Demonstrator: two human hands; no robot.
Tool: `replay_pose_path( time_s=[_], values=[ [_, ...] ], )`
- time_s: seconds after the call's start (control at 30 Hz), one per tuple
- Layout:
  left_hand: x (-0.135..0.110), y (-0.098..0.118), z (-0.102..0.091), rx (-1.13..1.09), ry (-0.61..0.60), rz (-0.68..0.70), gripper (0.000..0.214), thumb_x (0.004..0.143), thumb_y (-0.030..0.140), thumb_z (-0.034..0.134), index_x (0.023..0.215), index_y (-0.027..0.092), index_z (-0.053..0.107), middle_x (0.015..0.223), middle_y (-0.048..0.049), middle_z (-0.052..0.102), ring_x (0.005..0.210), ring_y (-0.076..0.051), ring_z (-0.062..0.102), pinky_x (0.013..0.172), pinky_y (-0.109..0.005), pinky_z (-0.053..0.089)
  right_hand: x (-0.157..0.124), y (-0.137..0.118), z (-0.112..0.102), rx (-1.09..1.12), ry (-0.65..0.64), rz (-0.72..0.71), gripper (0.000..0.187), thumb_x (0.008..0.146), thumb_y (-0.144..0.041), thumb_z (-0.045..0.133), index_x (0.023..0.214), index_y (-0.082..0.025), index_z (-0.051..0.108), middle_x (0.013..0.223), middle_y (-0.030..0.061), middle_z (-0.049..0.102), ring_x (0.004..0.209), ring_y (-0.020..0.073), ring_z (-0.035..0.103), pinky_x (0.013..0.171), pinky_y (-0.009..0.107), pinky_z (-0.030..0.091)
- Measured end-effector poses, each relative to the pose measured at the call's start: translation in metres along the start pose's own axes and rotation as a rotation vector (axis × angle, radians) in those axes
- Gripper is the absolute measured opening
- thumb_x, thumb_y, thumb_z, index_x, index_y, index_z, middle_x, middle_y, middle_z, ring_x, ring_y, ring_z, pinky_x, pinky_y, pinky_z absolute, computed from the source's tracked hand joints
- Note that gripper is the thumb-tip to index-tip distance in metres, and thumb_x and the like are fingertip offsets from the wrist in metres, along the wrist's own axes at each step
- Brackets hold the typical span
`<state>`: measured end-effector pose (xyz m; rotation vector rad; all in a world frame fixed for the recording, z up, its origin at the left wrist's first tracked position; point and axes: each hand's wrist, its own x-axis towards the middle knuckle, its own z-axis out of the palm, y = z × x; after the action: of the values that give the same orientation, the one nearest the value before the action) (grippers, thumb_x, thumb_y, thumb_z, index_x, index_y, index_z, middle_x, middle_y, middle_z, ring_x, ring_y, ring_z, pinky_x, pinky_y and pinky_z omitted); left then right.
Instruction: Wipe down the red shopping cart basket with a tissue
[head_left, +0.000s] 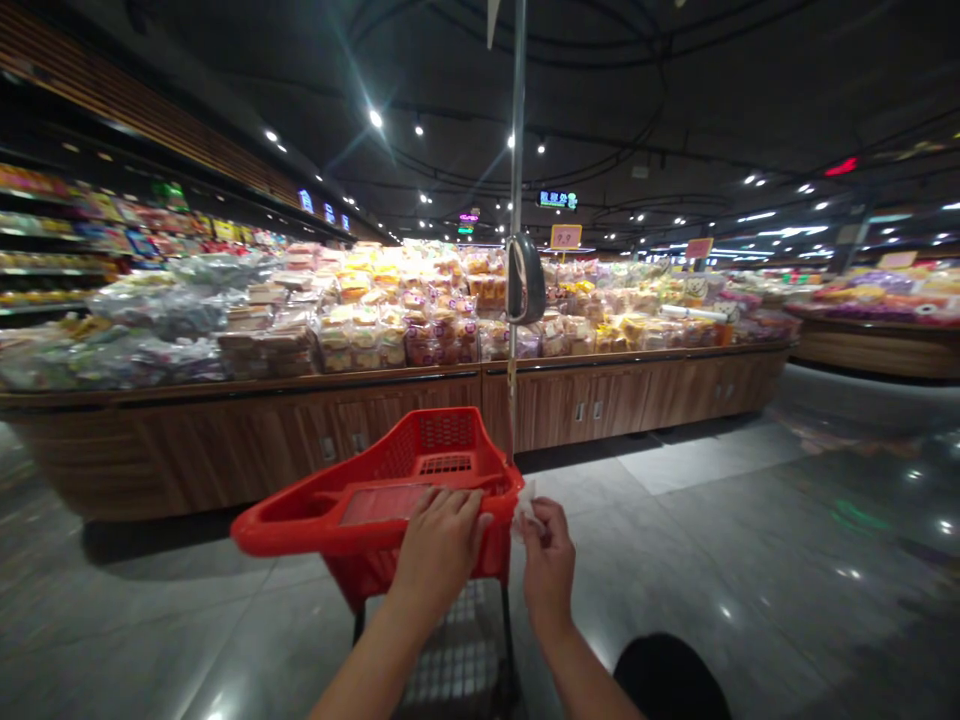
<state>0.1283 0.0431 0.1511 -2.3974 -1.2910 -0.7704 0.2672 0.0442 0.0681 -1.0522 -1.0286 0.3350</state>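
A red plastic shopping cart [360, 545] stands in front of me, and the inside of its basket shows bare mesh. My left hand [441, 535] rests over the cart's handle, fingers curled across the bar near its right part. At the handle's right corner, my right hand [547, 550] pinches a crumpled white tissue [530, 508] between thumb and fingers. The tissue is against or very close to the red rim; I cannot tell whether it touches.
Ahead runs a wooden display counter [420, 400] heaped with packaged breads [442, 300]. A thin metal pole [517, 130] with a dark oval piece [526, 280] rises beyond the cart. Stocked shelves [45, 240] line the left; another display [877, 340] stands right. Grey tiles [675, 560] cover the floor.
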Motion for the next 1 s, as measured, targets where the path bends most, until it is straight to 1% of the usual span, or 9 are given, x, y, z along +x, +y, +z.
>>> replay_pose_path(
  time_s=[0.1,0.23,0.33,0.43,0.57,0.63,0.83,0.93,1.0],
  values=[
    [-0.004,-0.002,-0.001,0.0,0.002,0.022,0.03,0.089,0.032,0.044,0.109,0.019,0.062,0.103,-0.0071,0.069,0.098,-0.023,0.061,0.097,-0.043,0.038,-0.005,-0.001,-0.002,-0.008,0.005,-0.038,0.01,0.084,-0.028,0.045,0.082,-0.021,0.053,0.096,0.0077,0.059,0.09,0.0211,0.056,0.079,0.033,0.048],
    [-0.008,-0.004,0.0,0.005,0.022,0.047,0.036,0.081,0.041,0.057,0.107,0.016,0.063,0.101,-0.0079,0.07,0.097,-0.025,0.061,0.097,-0.044,0.039,0.029,0.009,-0.003,0.021,-0.01,0.118,0.015,0.078,-0.029,0.051,0.085,-0.019,0.058,0.079,0.0051,0.06,0.069,0.019,0.055,0.064,0.031,0.048],
    [-0.013,-0.008,0.002,0.016,0.099,0.08,0.039,0.074,0.04,0.067,0.104,0.016,0.065,0.099,-0.0074,0.071,0.094,-0.026,0.063,0.094,-0.044,0.042,0.049,0.014,-0.002,0.041,-0.081,0.132,0.018,0.073,-0.031,0.056,0.081,-0.016,0.063,0.08,0.0055,0.062,0.071,0.0193,0.056,0.066,0.031,0.048],
    [-0.019,-0.012,0.002,-0.004,0.173,0.102,0.037,0.07,0.04,0.071,0.1,0.018,0.066,0.096,-0.0054,0.072,0.09,-0.025,0.065,0.092,-0.043,0.043,0.04,0.006,-0.007,0.065,-0.178,0.082,0.02,0.076,-0.027,0.054,0.086,-0.017,0.068,0.087,0.0058,0.064,0.081,0.0199,0.06,0.072,0.031,0.049],
    [-0.028,-0.017,-0.004,-0.043,0.194,0.113,0.036,0.068,0.037,0.073,0.099,0.02,0.065,0.095,-0.0025,0.072,0.089,-0.024,0.065,0.091,-0.042,0.043,0.014,-0.006,-0.02,0.083,-0.24,-0.058,0.028,0.083,-0.018,0.048,0.101,-0.023,0.069,0.105,0.0054,0.061,0.099,0.0188,0.058,0.085,0.029,0.047],
    [-0.031,-0.019,-0.008,-0.061,0.198,0.124,0.036,0.069,0.037,0.073,0.1,0.021,0.064,0.095,-0.0016,0.072,0.089,-0.023,0.065,0.091,-0.042,0.042,0.011,-0.008,-0.023,0.075,-0.277,-0.113,0.032,0.083,-0.014,0.046,0.104,-0.025,0.069,0.109,0.0054,0.059,0.102,0.0186,0.056,0.088,0.029,0.046],
    [-0.039,-0.029,-0.012,-0.105,0.197,0.125,0.036,0.072,0.041,0.07,0.103,0.023,0.063,0.097,-0.0006,0.072,0.09,-0.022,0.064,0.094,-0.041,0.038,0.028,-0.028,-0.021,-0.059,-0.458,-0.236,0.039,0.08,-0.007,0.042,0.099,-0.025,0.071,0.089,0.0038,0.053,0.076,0.0139,0.055,0.066,0.024,0.046],
    [-0.041,-0.034,-0.013,-0.13,0.171,0.117,0.037,0.071,0.04,0.07,0.104,0.024,0.062,0.099,-0.0002,0.071,0.092,-0.022,0.064,0.096,-0.042,0.035,0.034,-0.046,-0.02,-0.117,-0.634,-0.269,0.036,0.08,-0.008,0.043,0.092,-0.024,0.073,0.084,0.0032,0.049,0.078,0.0143,0.053,0.066,0.023,0.043],
    [-0.042,-0.036,-0.014,-0.144,0.155,0.115,0.037,0.072,0.039,0.07,0.105,0.024,0.062,0.1,-0.0001,0.071,0.092,-0.022,0.063,0.096,-0.042,0.035,0.037,-0.051,-0.019,-0.137,-0.68,-0.277,0.036,0.079,-0.007,0.043,0.092,-0.024,0.073,0.086,0.0034,0.05,0.079,0.0142,0.053,0.067,0.023,0.043]
  ],
)
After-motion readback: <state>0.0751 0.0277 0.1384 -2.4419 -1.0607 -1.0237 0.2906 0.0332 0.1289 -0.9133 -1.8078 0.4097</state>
